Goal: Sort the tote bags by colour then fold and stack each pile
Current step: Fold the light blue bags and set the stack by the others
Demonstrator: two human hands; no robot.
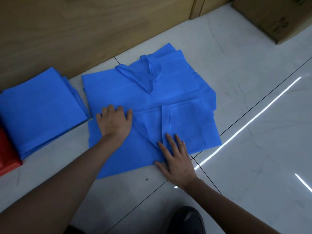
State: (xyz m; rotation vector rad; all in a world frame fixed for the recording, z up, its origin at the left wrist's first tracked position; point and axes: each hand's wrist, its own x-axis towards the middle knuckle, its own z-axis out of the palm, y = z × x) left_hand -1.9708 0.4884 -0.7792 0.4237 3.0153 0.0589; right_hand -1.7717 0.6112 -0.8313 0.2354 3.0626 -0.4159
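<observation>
Blue, thin matte fabric: tote bags (168, 92), several overlapping, lying flat on the tiled floor (253, 115) before the person, handles (148, 73) crossed at the far side. Step in hand, apparently: smoothing the top bag for folding. Left hand (114, 122) palm down mid-bag; right hand (175, 157) flat, fingers spread, on the near edge; neither grips. Next move likely needs an edge pinched and folded across. Folded blue stack (38, 107) just left; red pile (6, 152) beyond.

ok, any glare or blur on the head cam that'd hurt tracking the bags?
Head view: glare streak on the glossy floor, right of the spread blue bags, not across them; left hand and right hand reasonably sharp, no motion blur; corners dim.
</observation>
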